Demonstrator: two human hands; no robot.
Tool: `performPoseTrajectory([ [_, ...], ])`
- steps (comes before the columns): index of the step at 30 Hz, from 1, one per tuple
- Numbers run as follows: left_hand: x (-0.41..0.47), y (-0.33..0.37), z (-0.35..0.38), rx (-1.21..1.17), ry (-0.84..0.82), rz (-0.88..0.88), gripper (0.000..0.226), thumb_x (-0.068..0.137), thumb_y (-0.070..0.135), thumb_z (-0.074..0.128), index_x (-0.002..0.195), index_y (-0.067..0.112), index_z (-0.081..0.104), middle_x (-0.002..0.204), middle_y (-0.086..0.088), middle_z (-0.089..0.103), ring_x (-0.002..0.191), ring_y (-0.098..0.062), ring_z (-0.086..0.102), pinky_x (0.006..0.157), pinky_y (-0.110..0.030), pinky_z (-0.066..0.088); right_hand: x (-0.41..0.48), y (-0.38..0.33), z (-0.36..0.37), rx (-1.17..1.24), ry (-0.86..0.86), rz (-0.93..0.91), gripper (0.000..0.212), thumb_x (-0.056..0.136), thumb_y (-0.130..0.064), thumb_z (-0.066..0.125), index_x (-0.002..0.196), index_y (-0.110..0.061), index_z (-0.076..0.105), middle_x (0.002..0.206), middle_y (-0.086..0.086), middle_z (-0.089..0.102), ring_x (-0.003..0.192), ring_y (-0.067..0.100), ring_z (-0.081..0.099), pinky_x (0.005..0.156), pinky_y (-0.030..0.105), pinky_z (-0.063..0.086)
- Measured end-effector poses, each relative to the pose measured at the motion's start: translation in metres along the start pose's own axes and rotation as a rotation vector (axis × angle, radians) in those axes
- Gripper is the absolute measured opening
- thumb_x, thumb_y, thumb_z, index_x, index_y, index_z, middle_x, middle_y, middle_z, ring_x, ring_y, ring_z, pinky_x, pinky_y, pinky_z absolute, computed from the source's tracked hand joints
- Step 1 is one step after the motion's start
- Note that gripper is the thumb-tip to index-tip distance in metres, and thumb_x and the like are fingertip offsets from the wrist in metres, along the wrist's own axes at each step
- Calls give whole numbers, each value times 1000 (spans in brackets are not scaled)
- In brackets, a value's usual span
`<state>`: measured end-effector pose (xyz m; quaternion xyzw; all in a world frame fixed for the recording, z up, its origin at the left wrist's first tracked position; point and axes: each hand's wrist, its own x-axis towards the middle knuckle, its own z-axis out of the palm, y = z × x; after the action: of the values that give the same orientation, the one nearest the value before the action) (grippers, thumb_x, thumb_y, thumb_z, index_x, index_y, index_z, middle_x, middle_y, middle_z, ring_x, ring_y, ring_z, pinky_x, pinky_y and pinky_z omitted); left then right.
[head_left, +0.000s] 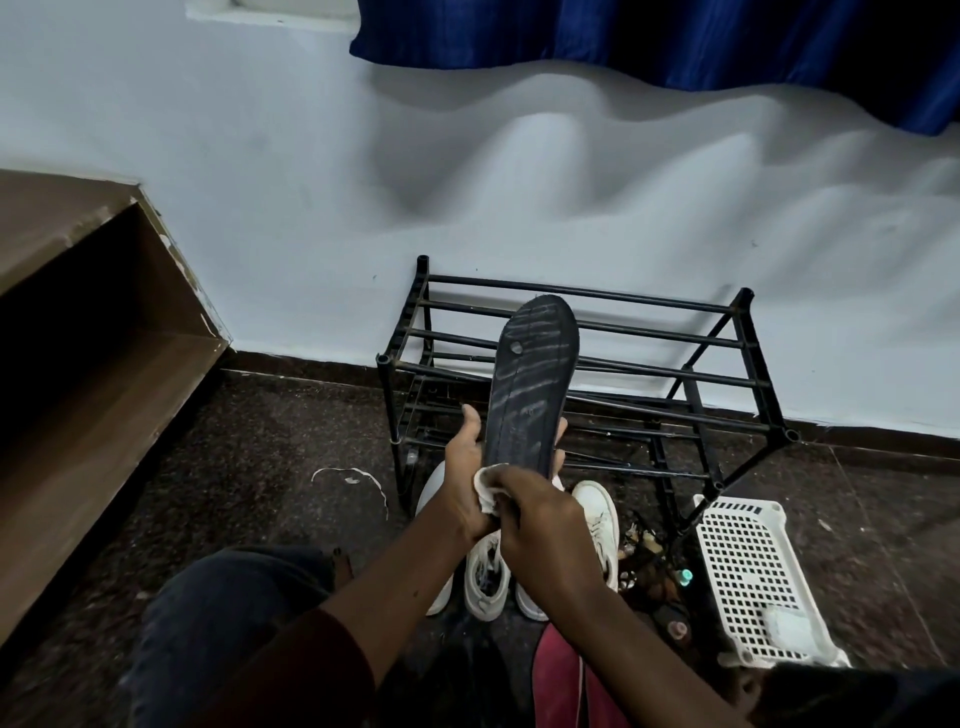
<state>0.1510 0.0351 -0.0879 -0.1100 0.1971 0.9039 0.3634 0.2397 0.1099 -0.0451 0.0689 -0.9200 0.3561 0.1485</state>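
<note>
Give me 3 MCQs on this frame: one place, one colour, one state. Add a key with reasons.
1. Relative to the rack, the basket is:
A. on its top shelf
B. on the floor at its right end
C. hung on the wall above it

2. The sole of the slipper is:
A. black
B. red
C. white

3. The right hand is:
A. open and idle
B. gripping a white cloth at the slipper's heel end
C. lifting a sneaker

Key:
1 B: the basket lies on the dark floor beside the rack's right legs.
2 A: the ribbed sole is black with pale scuffs.
3 B: its fingers curl round the cloth while the left hand holds the slipper toe-up.
</note>
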Motion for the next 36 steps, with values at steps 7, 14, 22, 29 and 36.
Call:
performPoseTrajectory([
  [7, -2, -7, 4, 85, -12, -33, 76, 91, 64, 29, 129, 3, 56, 132, -18, 53, 119, -28, 53, 98, -38, 47, 33, 0, -10, -63, 56, 29, 21, 82, -3, 46, 91, -5, 64, 86, 13, 67, 76, 28, 63, 63, 32, 43],
  [14, -7, -10, 12, 140, 3, -44, 63, 95, 56, 32, 132, 9, 52, 132, -15, 55, 118, -27, 56, 96, -38, 47, 58, 7, -16, -104, 118, 97, 20, 82, 5, 51, 94, -5, 63, 90, 14, 68, 79, 30, 64, 67, 31, 43],
  [22, -1, -1, 2, 23, -12, 10, 85, 89, 68, 25, 125, -2, 57, 128, -24, 55, 112, -33, 58, 91, -42, 52, 1, 1, -10, 78, -9, -112, 28, 71, 3, 50, 89, -14, 64, 83, 3, 68, 73, 16, 64, 62, 26, 48],
  [29, -1, -6, 10, 65, -44, -11, 85, 88, 71, 27, 126, 2, 57, 132, -19, 54, 121, -29, 53, 99, -40, 46, 24, 4, -10, -55, 62, -92, 31, 80, -17, 35, 82, -6, 65, 76, 8, 66, 67, 20, 63, 60, 27, 51],
  [36, -1, -13, 16, 143, -28, -13, 77, 83, 67, 38, 131, 9, 55, 138, -15, 49, 133, -28, 42, 110, -41, 34, 45, 15, -8, -120, 152, 81, 14, 84, 1, 49, 84, -8, 60, 76, 6, 61, 65, 22, 58, 53, 20, 29],
])
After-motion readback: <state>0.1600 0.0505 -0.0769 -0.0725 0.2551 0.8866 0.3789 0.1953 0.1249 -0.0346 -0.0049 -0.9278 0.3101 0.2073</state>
